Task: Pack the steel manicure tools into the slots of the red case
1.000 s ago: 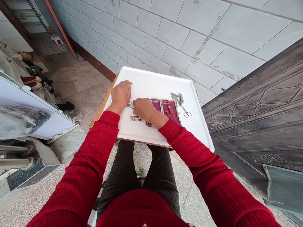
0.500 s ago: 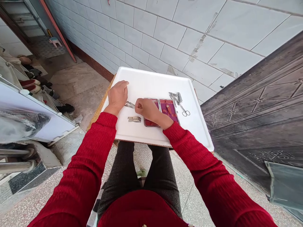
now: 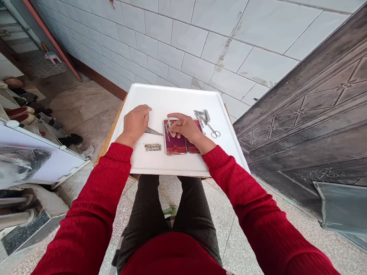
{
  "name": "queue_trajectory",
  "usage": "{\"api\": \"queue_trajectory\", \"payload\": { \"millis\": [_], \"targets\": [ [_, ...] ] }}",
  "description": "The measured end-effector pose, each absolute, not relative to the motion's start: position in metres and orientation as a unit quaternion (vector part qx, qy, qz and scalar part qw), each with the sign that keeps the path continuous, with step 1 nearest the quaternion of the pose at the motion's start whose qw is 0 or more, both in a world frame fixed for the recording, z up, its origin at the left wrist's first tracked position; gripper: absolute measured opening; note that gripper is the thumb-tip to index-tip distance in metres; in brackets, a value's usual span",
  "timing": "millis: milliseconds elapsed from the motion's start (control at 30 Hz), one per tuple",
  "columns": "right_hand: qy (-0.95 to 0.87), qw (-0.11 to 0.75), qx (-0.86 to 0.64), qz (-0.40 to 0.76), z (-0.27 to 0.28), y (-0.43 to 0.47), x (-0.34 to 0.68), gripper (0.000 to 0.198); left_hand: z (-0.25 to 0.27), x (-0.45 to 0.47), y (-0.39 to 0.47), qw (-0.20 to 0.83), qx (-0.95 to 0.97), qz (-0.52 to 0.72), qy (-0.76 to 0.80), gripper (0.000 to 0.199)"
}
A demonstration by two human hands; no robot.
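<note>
In the head view my right hand (image 3: 185,128) is over the manicure case (image 3: 176,147), its thumb and fingers pinching a slim pale metal tool (image 3: 169,123). The case lies open, maroon inside, with a few thin tools in its left half; my hand hides part of both halves. My left hand (image 3: 134,122) rests at the left with curled fingers. From beneath it a bunch of slim metal tools (image 3: 154,131) points toward the case. Nail clippers (image 3: 153,147) lie just below these.
The white tray (image 3: 172,91) has a raised rim and stands against a tiled wall (image 3: 160,42). Small scissors (image 3: 215,133) and other metal tools (image 3: 203,116) lie right of the case. A dark carved panel (image 3: 301,122) flanks the right side, a shoe rack (image 3: 43,114) the left.
My right hand has drawn back rightward from the slim tools to above the case's left half, and a slim tool now shows in its fingers. My left hand stays by the tools. The view has shifted slightly.
</note>
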State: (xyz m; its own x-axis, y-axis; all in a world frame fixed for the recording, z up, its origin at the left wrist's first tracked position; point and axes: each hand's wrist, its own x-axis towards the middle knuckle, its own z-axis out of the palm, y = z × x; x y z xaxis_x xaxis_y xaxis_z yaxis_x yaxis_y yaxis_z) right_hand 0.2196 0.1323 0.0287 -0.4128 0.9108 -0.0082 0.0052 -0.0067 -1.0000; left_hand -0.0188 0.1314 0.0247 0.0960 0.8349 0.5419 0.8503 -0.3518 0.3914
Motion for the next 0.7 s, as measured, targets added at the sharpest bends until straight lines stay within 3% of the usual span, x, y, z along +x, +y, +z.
{"api": "queue_trajectory", "payload": {
  "millis": [233, 500, 600, 700],
  "targets": [
    [-0.603, 0.403, -0.43, 0.538, 0.024, 0.134, 0.217, 0.045, 0.025, -0.01, 0.13, -0.036, -0.764, -0.342, -0.546, 0.036],
    [-0.735, 0.386, -0.507, 0.234, 0.028, 0.123, 0.208, 0.026, 0.03, 0.008, 0.123, -0.218, -0.718, -0.43, -0.502, 0.035],
    [-0.739, 0.376, -0.513, 0.222, 0.03, 0.119, 0.205, 0.024, 0.03, 0.012, 0.123, -0.266, -0.701, -0.438, -0.495, 0.032],
    [-0.722, 0.398, -0.49, 0.284, 0.028, 0.118, 0.203, 0.021, 0.03, 0.014, 0.124, -0.307, -0.681, -0.444, -0.495, 0.032]
  ]
}}
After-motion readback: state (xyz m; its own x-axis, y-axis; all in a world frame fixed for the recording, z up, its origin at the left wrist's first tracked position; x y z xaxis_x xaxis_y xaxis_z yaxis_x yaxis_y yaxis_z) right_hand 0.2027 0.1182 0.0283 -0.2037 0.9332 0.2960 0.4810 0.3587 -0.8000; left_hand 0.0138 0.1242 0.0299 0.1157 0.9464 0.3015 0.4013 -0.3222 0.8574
